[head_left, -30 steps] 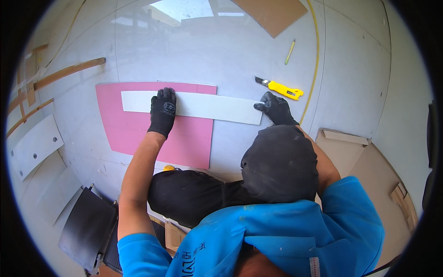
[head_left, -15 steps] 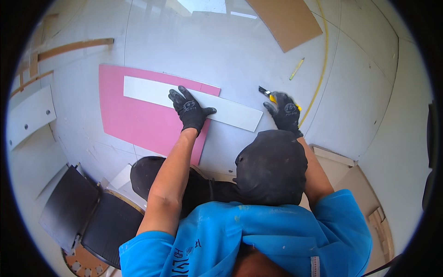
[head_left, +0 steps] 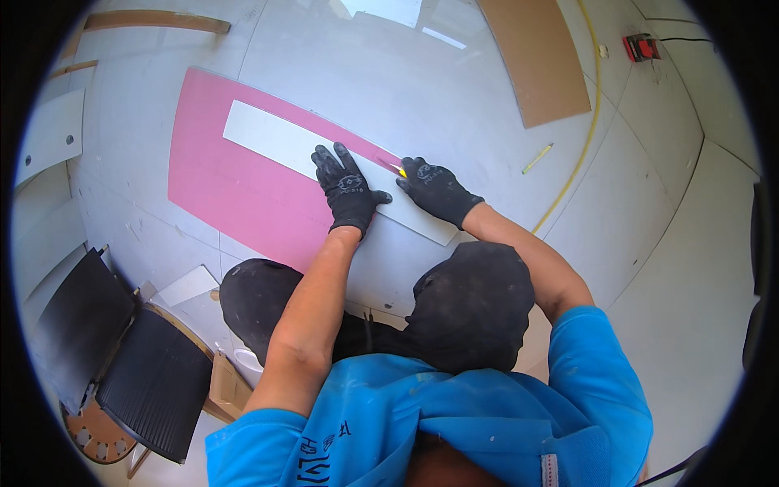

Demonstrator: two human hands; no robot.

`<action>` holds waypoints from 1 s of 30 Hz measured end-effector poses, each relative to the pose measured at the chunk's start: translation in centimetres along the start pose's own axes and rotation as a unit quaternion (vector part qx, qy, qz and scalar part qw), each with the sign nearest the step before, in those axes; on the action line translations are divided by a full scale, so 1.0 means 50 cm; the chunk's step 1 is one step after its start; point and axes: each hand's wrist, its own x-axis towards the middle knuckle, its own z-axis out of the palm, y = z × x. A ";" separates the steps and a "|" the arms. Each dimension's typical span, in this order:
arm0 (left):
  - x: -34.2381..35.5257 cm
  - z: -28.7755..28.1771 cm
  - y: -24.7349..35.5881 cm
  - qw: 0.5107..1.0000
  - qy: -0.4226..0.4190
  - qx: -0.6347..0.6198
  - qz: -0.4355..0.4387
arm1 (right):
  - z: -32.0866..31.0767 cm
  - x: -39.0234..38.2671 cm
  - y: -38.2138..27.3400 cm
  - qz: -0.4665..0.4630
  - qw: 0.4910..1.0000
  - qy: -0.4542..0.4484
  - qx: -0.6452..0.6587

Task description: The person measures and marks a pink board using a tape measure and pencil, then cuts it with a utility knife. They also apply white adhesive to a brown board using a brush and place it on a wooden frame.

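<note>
Pale print (head_left: 350, 184) on left glove (head_left: 345, 188), right glove (head_left: 436, 190); dark lettering (head_left: 311, 464) on shirt (head_left: 487, 414)

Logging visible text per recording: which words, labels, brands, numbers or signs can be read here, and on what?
Left hand, gloved in black: pale emblem, small print; not copied.
Right hand, gloved in black: pale emblem, print too small to read.
Blue shirt: dark lettering, partly cut off by the lower edge; not copied.
No other text is legible.

light (head_left: 386, 10) glints off the pale floor (head_left: 438, 89) near a black chair (head_left: 154, 381).
</note>
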 end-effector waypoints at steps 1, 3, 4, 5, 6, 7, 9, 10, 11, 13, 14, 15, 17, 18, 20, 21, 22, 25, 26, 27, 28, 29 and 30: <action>0.000 0.003 -0.001 1.000 0.003 -0.001 0.000 | -0.004 0.006 -0.004 -0.010 1.000 -0.006 -0.012; 0.001 0.008 -0.002 1.000 0.010 -0.003 0.002 | -0.011 0.013 -0.011 -0.030 0.999 -0.018 -0.036; 0.002 0.006 0.000 1.000 0.004 -0.001 -0.003 | -0.004 0.016 -0.005 -0.062 0.996 -0.008 -0.071; 0.002 0.005 0.002 1.000 -0.003 0.002 -0.007 | 0.008 0.018 0.004 -0.094 0.990 0.002 -0.106; 0.002 0.003 0.004 1.000 -0.009 0.004 -0.011 | 0.018 0.018 0.010 -0.126 0.982 0.012 -0.141; 0.002 0.001 0.005 1.000 -0.010 0.002 -0.009 | 0.018 0.020 0.010 -0.136 0.977 0.009 -0.164; 0.001 -0.004 0.006 1.000 -0.011 -0.001 -0.006 | 0.019 0.021 0.011 -0.156 0.965 0.002 -0.209; 0.001 -0.005 0.004 1.000 -0.010 -0.004 -0.004 | 0.015 0.024 0.001 -0.139 0.971 -0.006 -0.194; 0.001 -0.005 0.002 1.000 -0.010 -0.007 -0.002 | 0.012 0.029 -0.010 -0.123 0.976 -0.015 -0.179; 0.001 -0.006 0.001 1.000 -0.009 -0.007 0.000 | 0.005 0.038 -0.029 -0.095 0.983 -0.035 -0.156; 0.002 -0.005 0.001 1.000 -0.007 -0.005 -0.001 | 0.000 0.043 -0.036 -0.084 0.984 -0.045 -0.148; 0.001 -0.005 0.001 1.000 -0.007 -0.003 -0.002 | -0.001 0.044 -0.040 -0.073 0.986 -0.056 -0.140; 0.002 -0.013 0.005 1.000 -0.023 -0.005 -0.006 | 0.000 0.042 -0.040 -0.041 0.988 -0.068 -0.130; 0.003 -0.017 0.006 0.999 -0.031 -0.005 -0.008 | 0.001 0.040 -0.039 -0.024 0.989 -0.074 -0.125; 0.003 0.003 0.001 1.000 -0.002 -0.014 -0.012 | 0.002 0.020 -0.031 0.006 0.992 -0.075 -0.098; 0.005 0.013 -0.002 1.000 0.013 -0.018 -0.014 | 0.001 0.006 -0.023 0.021 0.993 -0.075 -0.085; 0.005 0.012 0.004 1.000 0.003 -0.016 -0.014 | 0.006 -0.021 0.008 -0.008 0.992 -0.075 -0.105; 0.002 -0.020 0.002 0.999 -0.025 -0.022 -0.018 | -0.078 -0.183 0.079 0.048 0.978 -0.149 -0.134; 0.009 -0.020 0.006 1.000 -0.004 -0.027 -0.010 | -0.103 -0.215 0.069 0.069 0.967 -0.150 -0.193; 0.000 -0.009 0.001 1.000 0.007 -0.027 -0.002 | -0.103 -0.219 0.066 0.009 0.979 -0.085 -0.185; -0.004 -0.001 -0.004 0.999 0.019 -0.024 0.014 | -0.089 -0.209 0.052 -0.046 0.984 -0.013 -0.174; 0.002 0.000 -0.003 1.000 0.006 -0.021 -0.007 | -0.065 -0.167 0.041 -0.042 0.978 -0.038 -0.203; 0.009 -0.008 0.005 1.000 0.003 -0.019 -0.007 | -0.025 -0.119 0.040 -0.118 0.969 0.056 -0.209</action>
